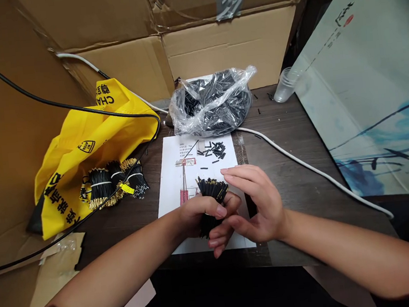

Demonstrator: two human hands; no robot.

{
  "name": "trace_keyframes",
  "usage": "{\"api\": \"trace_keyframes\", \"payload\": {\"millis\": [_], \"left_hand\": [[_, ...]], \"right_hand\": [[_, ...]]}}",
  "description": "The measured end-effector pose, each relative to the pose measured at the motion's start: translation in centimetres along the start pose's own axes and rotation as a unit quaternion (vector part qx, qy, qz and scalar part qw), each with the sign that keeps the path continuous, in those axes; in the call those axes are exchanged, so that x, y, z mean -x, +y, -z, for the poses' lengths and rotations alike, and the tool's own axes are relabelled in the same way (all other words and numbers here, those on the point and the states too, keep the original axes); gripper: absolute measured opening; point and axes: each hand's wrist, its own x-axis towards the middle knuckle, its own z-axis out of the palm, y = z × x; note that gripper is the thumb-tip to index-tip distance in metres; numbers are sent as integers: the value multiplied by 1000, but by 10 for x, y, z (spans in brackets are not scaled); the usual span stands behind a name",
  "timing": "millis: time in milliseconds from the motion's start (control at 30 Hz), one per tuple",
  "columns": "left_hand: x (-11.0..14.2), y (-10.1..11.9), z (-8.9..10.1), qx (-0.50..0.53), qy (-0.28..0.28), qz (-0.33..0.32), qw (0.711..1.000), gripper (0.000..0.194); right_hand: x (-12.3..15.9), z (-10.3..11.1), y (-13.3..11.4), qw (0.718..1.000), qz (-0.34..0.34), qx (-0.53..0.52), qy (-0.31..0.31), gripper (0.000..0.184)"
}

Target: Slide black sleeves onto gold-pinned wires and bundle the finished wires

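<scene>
My left hand is wrapped round a bundle of short black wires, whose tips fan out above the thumb, some of them gold. Beside it my right hand is held up with its fingers stretched out, next to the bundle; its thumb is close to the left fingers, and whether they touch I cannot tell. Beneath both hands lies a printed white sheet with a diagram. Several small black sleeves are scattered on the sheet's upper right part.
A clear plastic bag full of black pieces stands behind the sheet. Tied black wire bundles lie on a yellow bag at left. A white cable crosses the table on the right. Clear cups lie near the back right.
</scene>
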Motion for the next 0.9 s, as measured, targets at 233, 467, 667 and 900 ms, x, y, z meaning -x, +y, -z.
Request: {"api": "trace_keyframes", "payload": {"millis": [233, 467, 667, 900], "left_hand": [[-2, 2, -2, -3, 10, -24, 1000, 42], [-6, 0, -6, 12, 48, -55, 997, 66], [-6, -2, -5, 27, 65, -56, 996, 75], [-8, -1, -4, 48, 76, -54, 994, 80]], "right_hand": [[1, 1, 2, 998, -28, 62, 13, 44], [2, 1, 4, 995, -16, 91, 28, 41], [-1, 3, 6, 993, -28, 117, 16, 25], [-4, 0, 5, 996, -59, 63, 4, 25]]}}
